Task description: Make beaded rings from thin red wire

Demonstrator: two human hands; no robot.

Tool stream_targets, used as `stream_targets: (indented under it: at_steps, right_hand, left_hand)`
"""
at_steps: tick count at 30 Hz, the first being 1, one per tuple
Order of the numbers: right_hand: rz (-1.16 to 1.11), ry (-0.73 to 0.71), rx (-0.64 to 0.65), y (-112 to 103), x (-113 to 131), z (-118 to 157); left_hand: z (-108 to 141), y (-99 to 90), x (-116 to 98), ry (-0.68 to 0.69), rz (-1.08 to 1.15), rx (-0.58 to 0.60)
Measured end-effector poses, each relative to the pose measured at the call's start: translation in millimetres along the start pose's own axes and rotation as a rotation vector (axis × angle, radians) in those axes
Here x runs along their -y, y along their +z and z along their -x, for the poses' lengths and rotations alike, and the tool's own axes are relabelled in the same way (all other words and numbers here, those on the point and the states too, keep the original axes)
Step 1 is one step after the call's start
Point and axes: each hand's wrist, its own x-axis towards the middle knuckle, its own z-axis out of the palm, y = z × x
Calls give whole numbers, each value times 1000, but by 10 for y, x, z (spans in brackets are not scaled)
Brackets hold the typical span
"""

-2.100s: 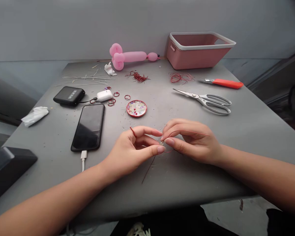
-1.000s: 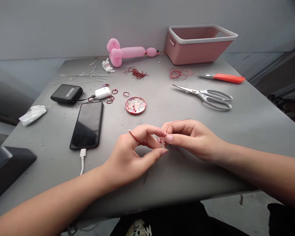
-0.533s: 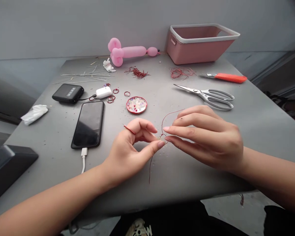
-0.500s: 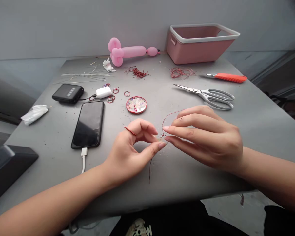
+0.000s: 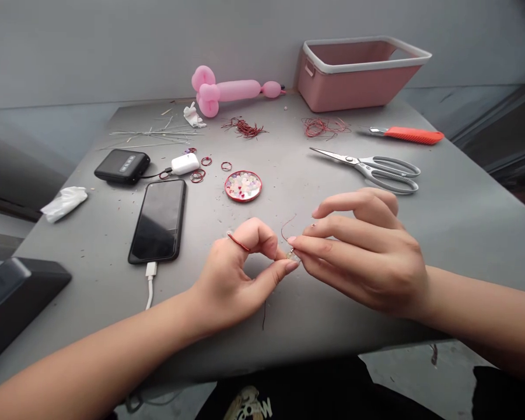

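Observation:
Between thumb and index finger, my left hand (image 5: 240, 274) pinches a small beaded piece (image 5: 292, 255) with pale and silvery beads. A red ring of cord (image 5: 238, 241) circles that hand's index finger. My right hand (image 5: 363, 251) touches the beaded piece from the right, its thumb and index fingertips closed on the thin red cord (image 5: 283, 228). The cord's free end curls up above the fingertips, and a dark end hangs below my left hand. Beyond the hands lies a round red-rimmed dish (image 5: 243, 186) of pastel beads, with small cord rings (image 5: 197, 176) to its left.
Scissors (image 5: 367, 168) and an orange-handled cutter (image 5: 413, 135) lie at right, before a pink basket (image 5: 350, 87). A phone (image 5: 158, 221), power bank (image 5: 122, 165) and white case (image 5: 185, 164) are at left. Behind are red cord bundles (image 5: 247, 128) and a pink balloon (image 5: 238, 90).
Both hands have come closer together and slightly lower around the beaded piece. The cord's upper end has come away from my right hand's other fingers and now curls free.

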Motion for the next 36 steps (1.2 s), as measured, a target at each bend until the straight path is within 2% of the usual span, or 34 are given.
stream_targets:
  at_steps: [3,6,11,13,15,17,19,24,28,30,32,36]
  right_hand:
    - [-145,113,64,4,7,-8]
    - [-396,291,181,7,-8,-31]
    - [-1007,602,503,-16,-58,-101]
    - [-1137,679,523,-30,-67,-124]
    - [-1127,718,465,-42,-70,-133]
    - [-1031,705,403,-47,-69,-127]
    - [-872,626,349,-38,-66,-109]
    - [-402,260,150,23,-55,-53]
    - [-94,47,51,25,-75,-15]
    - [-47,-17,38,9,-83,-2]
    - [-78,-17,37,-5,-75,3]
    - [-330,143,119,-11,-29,-10]
  left_hand:
    - [6,-1,-8,10,5,-12]
    - [6,-5,-19,24,-12,-34]
    - [-1,-19,-41,37,-14,-62]
    - [-9,-20,-52,31,13,-79]
    - [-19,-17,-60,0,51,-97]
    - [-28,-12,-63,-41,95,-101]
    - [-32,-9,-61,-69,122,-84]
    - [-31,-14,-49,-84,103,-37]
    - [-20,-12,-39,-107,151,11]
    - [-12,-4,-40,-126,173,24]
    - [-7,3,-51,-132,165,18]
    - [-3,8,-91,-100,105,-16]
